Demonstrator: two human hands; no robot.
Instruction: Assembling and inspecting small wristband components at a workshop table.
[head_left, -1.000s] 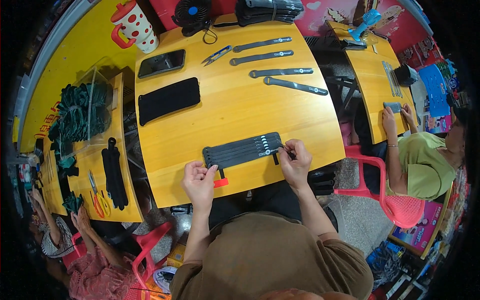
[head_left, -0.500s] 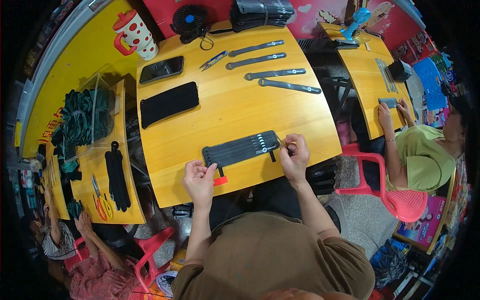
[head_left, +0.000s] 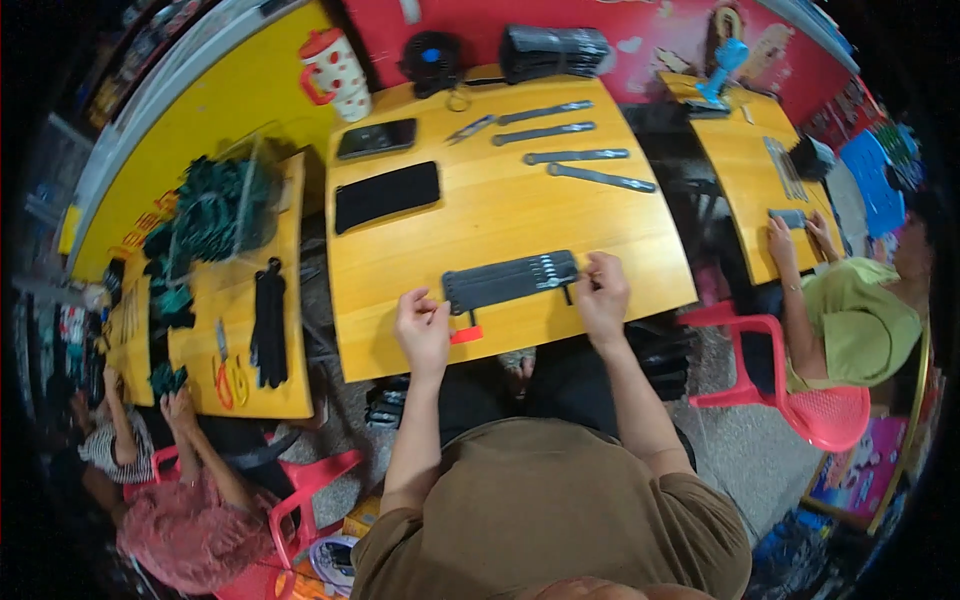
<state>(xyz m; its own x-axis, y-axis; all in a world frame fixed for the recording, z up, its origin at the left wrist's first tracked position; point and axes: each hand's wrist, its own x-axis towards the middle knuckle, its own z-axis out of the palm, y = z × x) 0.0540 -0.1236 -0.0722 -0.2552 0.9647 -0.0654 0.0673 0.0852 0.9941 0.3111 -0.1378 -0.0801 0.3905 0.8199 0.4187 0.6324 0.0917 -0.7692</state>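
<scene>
A flat set of dark grey straps [head_left: 510, 283] lies side by side near the table's front edge, with pale marks toward its right end. Below it, two short black tabs stick out, and a red tag [head_left: 466, 335] hangs by the left one. At the left end is my left hand [head_left: 423, 328], fingers bent and thumb close to the corner of the set. My right hand [head_left: 604, 298] is by the right end, its thumb and fingers pinched together. Whatever either hand pinches is too small or blurred to make out.
Several loose grey straps [head_left: 590, 156] lie at the back right, near thread snips [head_left: 471, 129]. A black fabric piece [head_left: 387, 197] and a phone [head_left: 377, 139] lie left. Behind stand a spotted tumbler [head_left: 345, 82], a fan [head_left: 431, 60] and a strap bundle [head_left: 553, 53]. People sit at side tables.
The whole view has swung, so the table and its things sit further right in the picture. Both hands stay at the two ends of the strap set.
</scene>
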